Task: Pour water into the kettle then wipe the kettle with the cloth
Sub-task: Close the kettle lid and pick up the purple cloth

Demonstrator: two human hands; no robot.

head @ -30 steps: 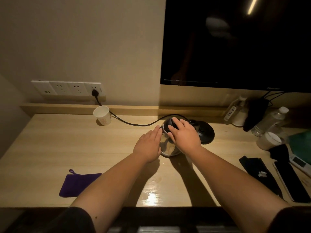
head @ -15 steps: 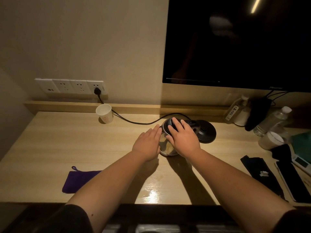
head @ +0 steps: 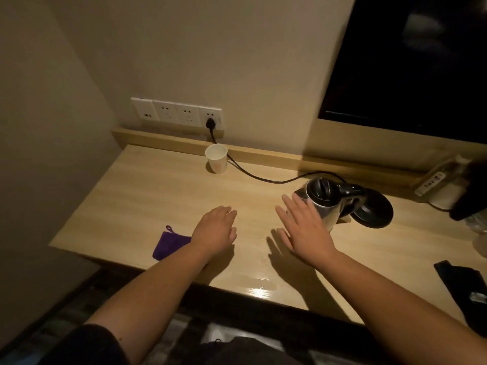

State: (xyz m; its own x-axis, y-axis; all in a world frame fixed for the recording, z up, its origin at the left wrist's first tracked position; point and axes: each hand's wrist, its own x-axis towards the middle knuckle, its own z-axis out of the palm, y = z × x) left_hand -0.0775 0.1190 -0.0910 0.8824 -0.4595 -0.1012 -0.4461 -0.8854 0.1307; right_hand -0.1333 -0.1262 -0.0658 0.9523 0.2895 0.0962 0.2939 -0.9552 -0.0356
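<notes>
Left hand (head: pixel 214 230): we see it above the table (head: pixel 147 191), palm down, fingers relaxed and a little curled; it holds nothing.
Right hand (head: pixel 303 227): flat, fingers straight and spread, palm down; it holds nothing. Its fingertips come just beside the kettle, and we cannot tell if they touch it.
Kettle (head: pixel 325 204): a steel electric kettle with a black lid and a black handle, just beyond the right hand and to its right. The lid is closed. It stands beside its base, not on it.
Kettle base (head: pixel 374 210): a black round plate, on the far right side of the kettle, touching it or nearly so.
Cloth (head: pixel 168 243): a purple cloth with a small loop, lying flat on the table, left of the left hand; the left forearm covers a part of it.
Paper cup (head: pixel 216 158): white, upright, far beyond the left hand, near the wall.
Power cord (head: pixel 263 177): black, it runs from the wall socket (head: pixel 210 118) past the cup toward the kettle.
Television (head: pixel 411 61): a dark screen, on the wall above the right hand.
</notes>
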